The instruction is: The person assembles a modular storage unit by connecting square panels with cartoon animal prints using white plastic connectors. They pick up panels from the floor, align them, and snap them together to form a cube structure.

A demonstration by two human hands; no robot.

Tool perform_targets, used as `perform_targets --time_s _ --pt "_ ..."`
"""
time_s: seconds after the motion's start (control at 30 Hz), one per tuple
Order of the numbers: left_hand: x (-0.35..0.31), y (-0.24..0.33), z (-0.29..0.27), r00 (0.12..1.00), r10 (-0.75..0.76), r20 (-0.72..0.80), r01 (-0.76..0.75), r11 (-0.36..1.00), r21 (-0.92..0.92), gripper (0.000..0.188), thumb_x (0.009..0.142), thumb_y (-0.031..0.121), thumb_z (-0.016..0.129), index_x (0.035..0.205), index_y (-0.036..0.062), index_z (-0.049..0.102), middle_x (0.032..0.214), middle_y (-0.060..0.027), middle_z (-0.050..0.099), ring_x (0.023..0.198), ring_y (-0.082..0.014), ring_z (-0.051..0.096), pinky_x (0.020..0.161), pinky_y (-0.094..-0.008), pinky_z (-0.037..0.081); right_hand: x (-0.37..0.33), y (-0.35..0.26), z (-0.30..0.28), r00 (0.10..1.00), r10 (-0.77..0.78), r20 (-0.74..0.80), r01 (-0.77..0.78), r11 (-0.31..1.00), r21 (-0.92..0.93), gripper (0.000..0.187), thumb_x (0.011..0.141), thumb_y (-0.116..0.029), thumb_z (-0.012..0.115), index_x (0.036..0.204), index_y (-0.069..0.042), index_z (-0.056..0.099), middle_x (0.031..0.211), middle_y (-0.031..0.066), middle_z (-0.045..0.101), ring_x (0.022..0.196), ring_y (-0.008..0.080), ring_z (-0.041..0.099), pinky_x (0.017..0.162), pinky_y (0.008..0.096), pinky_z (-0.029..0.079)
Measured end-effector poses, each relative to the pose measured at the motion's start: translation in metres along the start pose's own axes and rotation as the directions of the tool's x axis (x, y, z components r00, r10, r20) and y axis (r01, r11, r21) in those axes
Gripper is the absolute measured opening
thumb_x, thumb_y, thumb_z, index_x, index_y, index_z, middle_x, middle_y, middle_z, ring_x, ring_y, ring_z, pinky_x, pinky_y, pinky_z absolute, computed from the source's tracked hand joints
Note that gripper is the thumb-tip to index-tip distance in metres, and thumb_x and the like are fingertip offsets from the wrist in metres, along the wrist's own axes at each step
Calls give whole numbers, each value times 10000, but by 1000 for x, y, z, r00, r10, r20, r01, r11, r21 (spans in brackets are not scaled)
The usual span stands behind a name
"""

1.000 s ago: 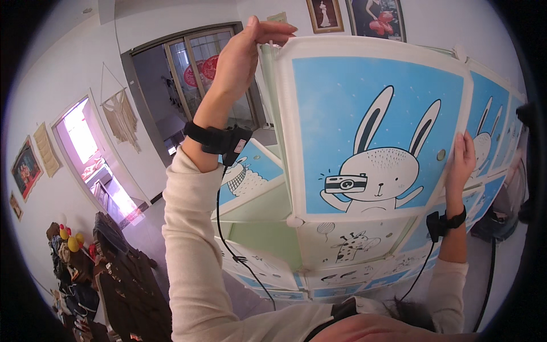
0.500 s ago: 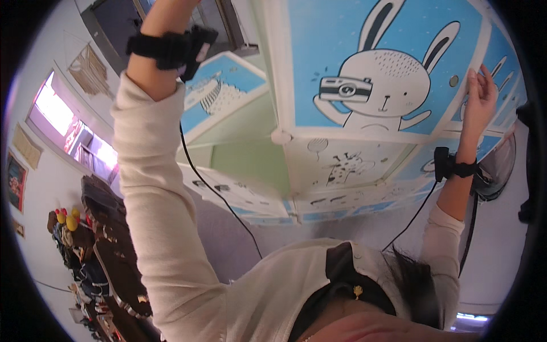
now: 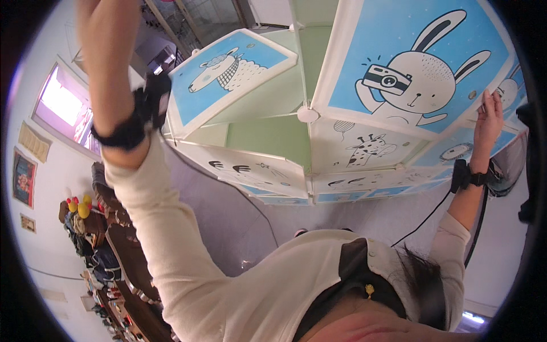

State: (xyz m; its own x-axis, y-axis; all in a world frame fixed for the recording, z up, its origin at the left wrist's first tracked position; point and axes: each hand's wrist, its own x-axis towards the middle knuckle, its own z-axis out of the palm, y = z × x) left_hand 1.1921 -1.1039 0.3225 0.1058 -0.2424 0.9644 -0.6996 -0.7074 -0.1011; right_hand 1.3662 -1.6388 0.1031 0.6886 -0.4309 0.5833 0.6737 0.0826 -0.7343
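one rabbit-print door panel (image 3: 424, 85), upper right on the cube cabinet (image 3: 268, 137): likely light, thin, a bit bendy, slick-faced; best held by its pale rim (image 3: 335, 57). right hand (image 3: 489, 118) touches its right side, fingers together, pinch can't be told. left hand (image 3: 108, 23) raised, blurred, well apart; can't tell its grip.

Soft, even light covers the cabinet (image 3: 330, 151); the window (image 3: 61, 104) glares white with a violet fringe. Blur smears the left hand (image 3: 108, 28). Distortion bends the wall (image 3: 50, 182) toward black corners.
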Motion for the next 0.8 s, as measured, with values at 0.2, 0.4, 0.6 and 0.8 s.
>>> perform_targets --time_s 0.2,0.4,0.6,0.8 --pt "-86 51 -46 991 -124 40 120 987 105 356 909 199 559 1143 -68 591 1188 -228 589 1121 -313 574 969 -419 439 -20 7 -7 998 55 29 -56 997 51 396 901 -172 645 1215 37 523 1050 39 585 922 117 558 784 258 445" --pt "-141 90 -42 864 -282 418 325 945 -33 273 836 230 639 936 -20 678 1133 -230 609 1058 -357 583 930 -426 435 -32 -10 7 994 109 14 -107 935 339 258 936 -117 594 1157 0 529 1032 26 576 929 100 537 789 231 425" --pt "-144 47 7 804 -234 546 319 945 -65 204 833 110 642 1009 10 669 1151 -165 616 1017 -306 611 873 -368 473 1 -66 23 993 -120 -11 119 950 289 292 909 -83 620 1157 40 528 1085 90 605 999 144 582 843 231 465" --pt "-152 51 26 722 -242 648 278 959 49 252 821 183 680 1049 77 667 1189 -141 601 1042 -322 597 831 -363 497 1 -69 19 985 -170 -13 165 937 306 259 886 -66 641 1113 22 551 1035 94 632 974 147 601 845 246 481"
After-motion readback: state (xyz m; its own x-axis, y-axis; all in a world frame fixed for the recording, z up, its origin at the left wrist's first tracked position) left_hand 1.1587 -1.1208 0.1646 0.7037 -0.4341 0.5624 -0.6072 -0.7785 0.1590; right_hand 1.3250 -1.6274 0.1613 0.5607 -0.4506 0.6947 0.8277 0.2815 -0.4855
